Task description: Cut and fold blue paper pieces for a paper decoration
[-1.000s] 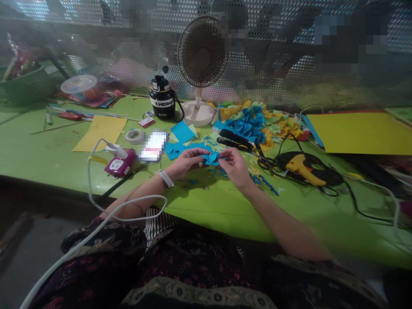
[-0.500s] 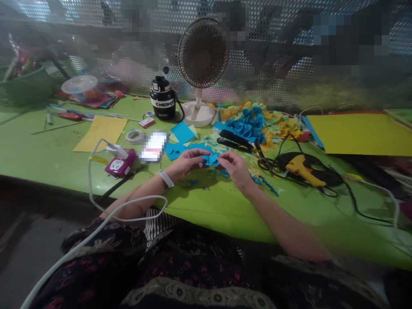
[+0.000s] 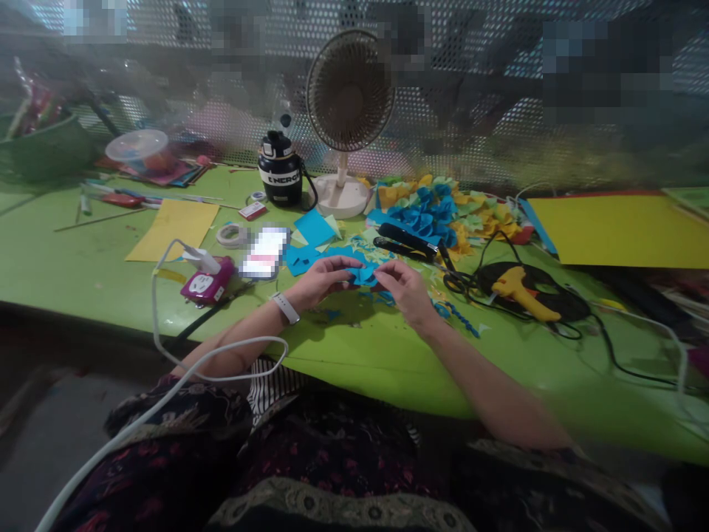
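Note:
Between my hands, just above the green table (image 3: 354, 347), is a small piece of folded blue paper (image 3: 362, 275). My left hand (image 3: 326, 281) pinches its left side, thumb below and fingers over the top. At its right edge, my right hand (image 3: 404, 290) grips it between thumb and fingertips. Blue paper pieces and yellow-green scraps (image 3: 357, 250) lie just behind the hands. A black stapler (image 3: 407, 242) rests beyond my right hand, in front of a heap of blue, yellow and green paper petals (image 3: 429, 210).
A fan (image 3: 340, 196) and a black bottle (image 3: 280, 170) stand at the back. Left are a phone (image 3: 266, 251), a tape roll (image 3: 233, 235) and a purple power socket (image 3: 207, 282) with a white cable. Right are scissors (image 3: 457, 281) and a yellow glue gun (image 3: 523, 293) with its cord.

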Action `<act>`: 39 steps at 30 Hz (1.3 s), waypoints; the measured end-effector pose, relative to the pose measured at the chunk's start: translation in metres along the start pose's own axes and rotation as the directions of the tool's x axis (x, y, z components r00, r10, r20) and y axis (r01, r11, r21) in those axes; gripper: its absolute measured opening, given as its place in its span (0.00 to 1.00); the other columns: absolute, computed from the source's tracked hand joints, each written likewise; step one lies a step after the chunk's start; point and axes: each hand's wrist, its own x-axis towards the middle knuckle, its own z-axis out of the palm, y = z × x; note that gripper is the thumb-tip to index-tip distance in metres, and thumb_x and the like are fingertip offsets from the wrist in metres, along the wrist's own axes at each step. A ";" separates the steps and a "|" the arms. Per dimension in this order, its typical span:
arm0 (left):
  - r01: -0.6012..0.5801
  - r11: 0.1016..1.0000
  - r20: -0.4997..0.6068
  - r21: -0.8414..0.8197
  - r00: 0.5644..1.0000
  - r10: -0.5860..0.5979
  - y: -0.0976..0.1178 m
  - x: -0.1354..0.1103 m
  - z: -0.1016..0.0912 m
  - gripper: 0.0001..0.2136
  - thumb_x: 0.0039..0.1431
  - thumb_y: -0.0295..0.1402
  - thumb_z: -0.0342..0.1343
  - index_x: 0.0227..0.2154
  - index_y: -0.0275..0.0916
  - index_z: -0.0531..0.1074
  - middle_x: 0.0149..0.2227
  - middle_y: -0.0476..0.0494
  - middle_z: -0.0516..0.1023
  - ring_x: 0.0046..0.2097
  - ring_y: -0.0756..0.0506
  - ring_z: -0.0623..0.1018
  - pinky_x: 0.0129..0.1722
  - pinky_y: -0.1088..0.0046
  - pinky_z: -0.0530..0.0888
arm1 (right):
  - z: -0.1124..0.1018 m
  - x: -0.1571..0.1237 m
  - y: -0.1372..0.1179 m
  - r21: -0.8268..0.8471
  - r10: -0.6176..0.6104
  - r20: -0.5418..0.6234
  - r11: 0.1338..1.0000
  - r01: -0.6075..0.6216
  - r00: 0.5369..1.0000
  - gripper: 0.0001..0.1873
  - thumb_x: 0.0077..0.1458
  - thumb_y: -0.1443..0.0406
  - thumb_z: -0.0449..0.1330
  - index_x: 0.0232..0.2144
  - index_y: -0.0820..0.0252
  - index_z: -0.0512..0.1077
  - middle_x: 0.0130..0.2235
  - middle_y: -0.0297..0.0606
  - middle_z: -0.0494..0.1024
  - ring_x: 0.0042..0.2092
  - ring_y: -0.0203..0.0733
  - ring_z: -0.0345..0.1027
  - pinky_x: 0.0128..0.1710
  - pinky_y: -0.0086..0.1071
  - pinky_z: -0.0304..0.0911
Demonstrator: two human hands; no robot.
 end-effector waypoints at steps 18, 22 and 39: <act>-0.235 0.951 0.054 0.201 0.972 0.229 -0.005 0.001 -0.001 0.19 0.51 0.31 0.67 0.47 0.35 0.74 0.36 0.45 0.81 0.34 0.52 0.79 0.38 0.74 0.76 | -0.005 0.002 0.015 -0.378 -0.341 -0.011 0.872 0.311 0.940 0.10 0.50 0.60 0.62 0.36 0.56 0.71 0.37 0.39 0.77 0.40 0.46 0.73 0.44 0.45 0.70; -0.211 0.938 0.051 0.274 0.977 0.205 -0.006 0.001 -0.003 0.15 0.53 0.32 0.66 0.44 0.35 0.77 0.37 0.43 0.82 0.34 0.51 0.79 0.39 0.73 0.76 | -0.008 0.001 0.016 -0.552 -0.594 0.101 0.635 0.541 0.798 0.07 0.56 0.63 0.60 0.38 0.54 0.74 0.47 0.43 0.75 0.52 0.50 0.70 0.55 0.49 0.65; -0.103 0.983 0.095 0.155 0.991 0.090 -0.008 0.000 0.000 0.21 0.47 0.44 0.70 0.39 0.34 0.78 0.35 0.41 0.83 0.36 0.47 0.83 0.41 0.69 0.78 | -0.011 -0.001 0.014 -0.652 -0.723 0.182 0.419 0.632 0.667 0.11 0.62 0.65 0.58 0.45 0.50 0.78 0.50 0.41 0.79 0.52 0.50 0.72 0.52 0.49 0.68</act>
